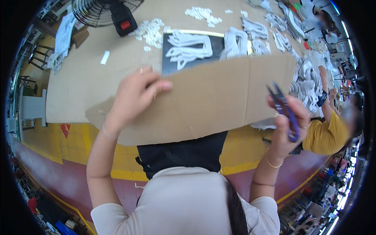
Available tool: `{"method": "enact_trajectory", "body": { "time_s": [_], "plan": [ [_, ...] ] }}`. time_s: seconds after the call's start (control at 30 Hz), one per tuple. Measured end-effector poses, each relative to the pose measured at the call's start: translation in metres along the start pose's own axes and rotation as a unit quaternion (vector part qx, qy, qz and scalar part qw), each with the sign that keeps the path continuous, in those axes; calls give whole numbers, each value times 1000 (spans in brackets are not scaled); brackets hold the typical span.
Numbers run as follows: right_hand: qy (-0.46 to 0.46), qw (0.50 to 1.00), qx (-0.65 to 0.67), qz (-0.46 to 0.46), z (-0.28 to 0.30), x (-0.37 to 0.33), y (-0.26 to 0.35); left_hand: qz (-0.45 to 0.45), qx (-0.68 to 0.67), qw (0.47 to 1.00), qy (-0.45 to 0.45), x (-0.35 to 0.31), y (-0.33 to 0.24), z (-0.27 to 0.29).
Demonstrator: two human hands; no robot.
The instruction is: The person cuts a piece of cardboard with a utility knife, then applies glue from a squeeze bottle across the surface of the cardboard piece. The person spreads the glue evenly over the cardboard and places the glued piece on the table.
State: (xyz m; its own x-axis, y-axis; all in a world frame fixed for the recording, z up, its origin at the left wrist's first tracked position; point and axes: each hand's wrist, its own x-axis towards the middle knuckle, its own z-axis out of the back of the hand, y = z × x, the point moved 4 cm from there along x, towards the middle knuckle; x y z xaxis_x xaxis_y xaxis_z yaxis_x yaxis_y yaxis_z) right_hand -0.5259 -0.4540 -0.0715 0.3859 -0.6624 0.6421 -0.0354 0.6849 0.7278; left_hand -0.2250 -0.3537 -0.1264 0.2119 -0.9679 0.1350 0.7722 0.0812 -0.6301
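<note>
A long piece of brown cardboard (207, 102) stretches in front of my body, over the near edge of the table. Its left part is in my left hand (137, 94), with the thumb lying on the face and the other fingers partly hidden at the upper edge. My right hand (290, 119), by the right end of the cardboard, is closed around purple thread snips (288, 111). The dark blades point up and away from me, slightly apart. Just beyond the cardboard, grey-white cut pieces (190, 49) lie on a dark board (168, 66).
A black fan (123, 19) stands at the far left of the table (78, 90). Small white pieces (150, 33) are scattered near it. Stacks of grey-white pieces (307, 84) cover the right side. A person in a yellow top (327, 135) works at the right.
</note>
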Motion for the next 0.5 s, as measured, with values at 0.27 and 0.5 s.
{"method": "enact_trajectory", "body": {
  "time_s": [0.27,0.5],
  "plan": [
    [251,935,19,-251,-39,103,-48,-74,49,992,84,-86,-44,49],
    [417,778,-103,-458,-85,30,-159,-29,40,992,116,-79,-24,32]
  ]
}}
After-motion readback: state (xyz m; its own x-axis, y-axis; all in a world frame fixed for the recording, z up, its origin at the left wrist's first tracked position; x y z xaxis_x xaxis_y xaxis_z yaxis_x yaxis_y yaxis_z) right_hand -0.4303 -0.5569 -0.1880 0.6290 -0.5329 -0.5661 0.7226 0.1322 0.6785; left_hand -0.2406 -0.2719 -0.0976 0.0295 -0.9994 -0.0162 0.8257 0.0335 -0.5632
